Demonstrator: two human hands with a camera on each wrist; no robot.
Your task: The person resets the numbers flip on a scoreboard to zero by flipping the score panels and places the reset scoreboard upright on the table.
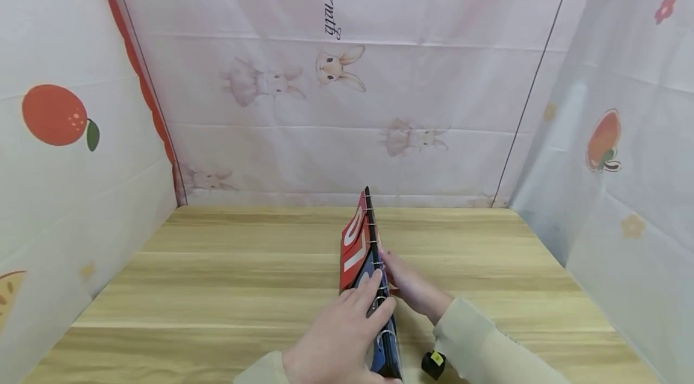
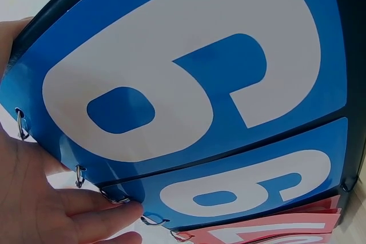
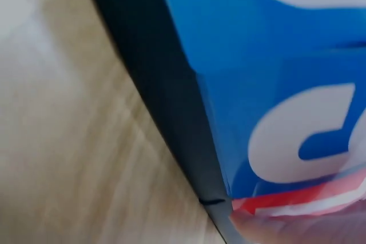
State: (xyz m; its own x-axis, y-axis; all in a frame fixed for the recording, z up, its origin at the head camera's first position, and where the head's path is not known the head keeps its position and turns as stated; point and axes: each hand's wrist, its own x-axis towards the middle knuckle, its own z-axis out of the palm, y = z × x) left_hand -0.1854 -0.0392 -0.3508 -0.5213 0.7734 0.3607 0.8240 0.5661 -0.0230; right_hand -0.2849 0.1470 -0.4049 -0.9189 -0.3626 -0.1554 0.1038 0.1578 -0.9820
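Observation:
A flip scoreboard (image 1: 355,245) stands on edge on the table, seen nearly end-on in the head view, its ring-bound spine facing up. Its cards are red and blue with white digits; the left wrist view shows a large blue 6 card (image 2: 183,67) and a smaller one below. My left hand (image 1: 341,330) holds the near part, fingers lying over the spine by the metal rings (image 2: 79,176). On the right side my right hand (image 1: 414,287) holds the board around its middle. A fingertip of that hand (image 3: 303,228) touches a red card (image 3: 309,201); its other fingers are mostly hidden.
A small black object (image 1: 434,366) with a yellow label lies on the wood-grain table (image 1: 228,275), just left of the right sleeve. Printed fabric curtains (image 1: 282,155) enclose the table at the back and on both sides.

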